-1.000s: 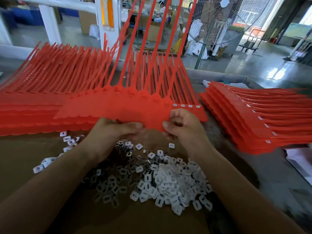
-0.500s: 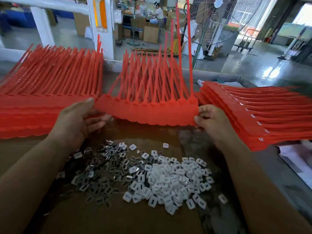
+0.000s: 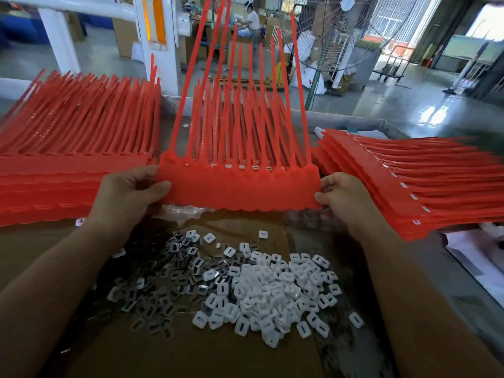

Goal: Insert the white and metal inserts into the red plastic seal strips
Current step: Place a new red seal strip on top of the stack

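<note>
While the left hand (image 3: 128, 192) and right hand (image 3: 345, 199) grip the two ends of the red seal strip sheet (image 3: 240, 189) with curled fingers, it hangs just on the far side of the metal inserts (image 3: 169, 279) and white inserts (image 3: 272, 290). Positioning the sheet seems to be the step in hand; next, one hand probably has to let go to pick up an insert.

L strip stack (image 3: 54, 186) cut by edge, metal inserts (image 3: 163, 282) blurry

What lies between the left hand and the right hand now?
In the head view, a joined row of red seal strips spans the gap; the left hand holds one end, the right hand the other.
</note>
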Motion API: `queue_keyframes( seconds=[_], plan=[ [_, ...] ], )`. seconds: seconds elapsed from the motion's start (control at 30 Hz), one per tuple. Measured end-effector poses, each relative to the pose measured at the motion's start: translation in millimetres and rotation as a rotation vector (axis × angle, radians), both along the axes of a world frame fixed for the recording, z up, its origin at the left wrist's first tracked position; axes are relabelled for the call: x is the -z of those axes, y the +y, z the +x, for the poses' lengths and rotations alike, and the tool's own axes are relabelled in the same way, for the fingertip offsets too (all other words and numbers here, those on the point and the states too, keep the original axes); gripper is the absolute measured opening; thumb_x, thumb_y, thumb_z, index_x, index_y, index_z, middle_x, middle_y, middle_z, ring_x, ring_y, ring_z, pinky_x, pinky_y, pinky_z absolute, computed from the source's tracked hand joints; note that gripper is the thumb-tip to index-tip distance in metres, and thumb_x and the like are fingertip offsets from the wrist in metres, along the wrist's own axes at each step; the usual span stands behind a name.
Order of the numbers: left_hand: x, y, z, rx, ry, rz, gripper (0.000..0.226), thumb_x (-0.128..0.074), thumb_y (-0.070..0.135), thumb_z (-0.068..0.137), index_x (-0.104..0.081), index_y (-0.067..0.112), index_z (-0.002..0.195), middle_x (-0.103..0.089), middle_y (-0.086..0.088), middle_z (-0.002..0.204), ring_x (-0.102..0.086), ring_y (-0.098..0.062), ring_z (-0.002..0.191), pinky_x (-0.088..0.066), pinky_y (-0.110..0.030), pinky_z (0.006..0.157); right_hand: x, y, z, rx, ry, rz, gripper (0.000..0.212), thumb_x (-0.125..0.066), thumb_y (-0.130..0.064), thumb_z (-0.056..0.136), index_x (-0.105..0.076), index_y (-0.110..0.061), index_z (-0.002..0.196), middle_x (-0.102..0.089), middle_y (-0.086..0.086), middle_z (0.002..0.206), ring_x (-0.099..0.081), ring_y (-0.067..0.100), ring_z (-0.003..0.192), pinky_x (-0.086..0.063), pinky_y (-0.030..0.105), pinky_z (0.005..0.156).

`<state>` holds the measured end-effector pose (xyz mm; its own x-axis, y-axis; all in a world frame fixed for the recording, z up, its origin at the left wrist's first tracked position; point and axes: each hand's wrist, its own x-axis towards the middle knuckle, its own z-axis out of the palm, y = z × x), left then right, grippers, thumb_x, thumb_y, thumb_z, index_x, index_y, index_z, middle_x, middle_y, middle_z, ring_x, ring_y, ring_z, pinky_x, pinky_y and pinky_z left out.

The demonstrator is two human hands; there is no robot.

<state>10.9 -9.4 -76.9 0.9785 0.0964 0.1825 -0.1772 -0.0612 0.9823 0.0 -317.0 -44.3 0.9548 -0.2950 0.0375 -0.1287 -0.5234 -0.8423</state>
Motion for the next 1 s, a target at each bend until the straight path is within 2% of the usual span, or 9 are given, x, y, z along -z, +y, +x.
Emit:
queue_keyframes(
  seconds=[0.07, 0.13, 0.2, 0.27, 0.37, 0.6, 0.7, 0.77, 1.0],
  plan=[
    [-0.1, -0.3, -1.6, -0.024, -0.094, 0.247, 0.039, -0.064, 0.008, 0.079, -0.068, 0.047, 0.079, -0.069, 0.016, 0.069, -0.062, 0.001, 0.060, -0.046, -0.008, 0.057, -1.6, -2.6, 0.2, 0.019, -0.021, -0.110, 0.017, -0.062, 0.001, 0.076, -0.056, -0.015, 0.078, -0.062, 0.009, 0.086, -0.061, 0.025, 0.070, -0.054, 0.038, 0.062],
    [-0.4, -0.4, -2.9, -0.052, -0.140, 0.498, 0.037, -0.067, 0.014, 0.077, -0.066, 0.050, 0.084, -0.067, 0.017, 0.066, -0.059, 0.005, 0.060, -0.043, -0.008, 0.060, -3.3, -7.6, -1.3, 0.038, -0.009, -0.224, 0.017, -0.064, -0.002, 0.073, -0.057, -0.016, 0.077, -0.064, 0.008, 0.087, -0.061, 0.025, 0.076, -0.052, 0.037, 0.071],
    [0.4, -4.3, -4.7, -0.070, -0.137, 0.719, 0.031, -0.070, 0.022, 0.074, -0.065, 0.044, 0.096, -0.062, 0.020, 0.066, -0.055, 0.007, 0.062, -0.038, -0.011, 0.060, -3.9, -14.9, -3.2, 0.042, 0.044, -0.313, 0.015, -0.063, -0.002, 0.071, -0.059, -0.015, 0.077, -0.065, 0.010, 0.084, -0.062, 0.027, 0.075, -0.052, 0.035, 0.070],
    [2.4, -7.2, -5.2, -0.105, -0.116, 0.823, 0.037, -0.072, 0.028, 0.072, -0.064, 0.035, 0.107, -0.059, 0.016, 0.071, -0.053, -0.003, 0.068, -0.036, -0.020, 0.065, -3.4, -20.0, -5.3, 0.036, 0.107, -0.362, 0.016, -0.062, -0.002, 0.072, -0.063, -0.010, 0.085, -0.066, 0.014, 0.087, -0.064, 0.031, 0.077, -0.054, 0.039, 0.073],
    [4.7, -7.6, -4.5, -0.163, -0.127, 0.838, 0.044, -0.074, 0.031, 0.070, -0.063, 0.028, 0.112, -0.060, 0.006, 0.077, -0.051, -0.008, 0.074, -0.035, -0.024, 0.073, -2.8, -20.3, -5.7, 0.029, 0.106, -0.500, 0.024, -0.066, -0.007, 0.074, -0.063, -0.009, 0.098, -0.065, 0.012, 0.103, -0.060, 0.030, 0.097, -0.046, 0.038, 0.090],
    [5.2, -7.1, -6.5, -0.163, -0.136, 0.873, 0.034, -0.070, 0.036, 0.074, -0.067, 0.023, 0.105, -0.056, 0.013, 0.080, -0.048, -0.003, 0.076, -0.034, -0.022, 0.071, -1.1, 12.7, -8.6, -0.130, -0.162, -0.625, 0.039, -0.065, -0.022, 0.083, -0.058, -0.014, 0.120, -0.057, 0.006, 0.125, -0.049, 0.021, 0.117, -0.030, 0.025, 0.098],
    [3.3, -7.4, -7.9, -0.151, -0.133, 0.885, 0.033, -0.069, 0.035, 0.075, -0.067, 0.023, 0.105, -0.063, 0.007, 0.085, -0.051, -0.005, 0.078, -0.035, -0.023, 0.073, 4.7, 33.5, -13.7, -0.314, -0.150, -0.659, 0.051, -0.057, -0.036, 0.088, -0.045, -0.022, 0.135, -0.038, -0.002, 0.145, -0.030, 0.014, 0.134, -0.017, 0.029, 0.110],
    [2.3, -8.0, -9.1, -0.143, -0.130, 0.892, 0.033, -0.068, 0.035, 0.075, -0.067, 0.022, 0.106, -0.065, 0.005, 0.088, -0.051, -0.006, 0.079, -0.035, -0.023, 0.074, 9.4, 40.7, -14.5, -0.406, -0.091, -0.688, 0.055, -0.051, -0.041, 0.090, -0.035, -0.027, 0.140, -0.026, -0.005, 0.151, -0.017, 0.011, 0.139, -0.007, 0.029, 0.109],
    [0.3, -12.4, -12.4, -0.088, -0.157, 0.985, 0.036, -0.070, 0.034, 0.073, -0.066, 0.021, 0.107, -0.065, 0.001, 0.098, -0.049, -0.007, 0.081, -0.035, -0.023, 0.076, 8.6, 34.5, -12.3, -0.485, 0.045, -0.683, 0.053, -0.058, -0.040, 0.086, -0.044, -0.028, 0.136, -0.031, -0.007, 0.149, -0.024, 0.010, 0.137, -0.016, 0.030, 0.110]
  ],
)
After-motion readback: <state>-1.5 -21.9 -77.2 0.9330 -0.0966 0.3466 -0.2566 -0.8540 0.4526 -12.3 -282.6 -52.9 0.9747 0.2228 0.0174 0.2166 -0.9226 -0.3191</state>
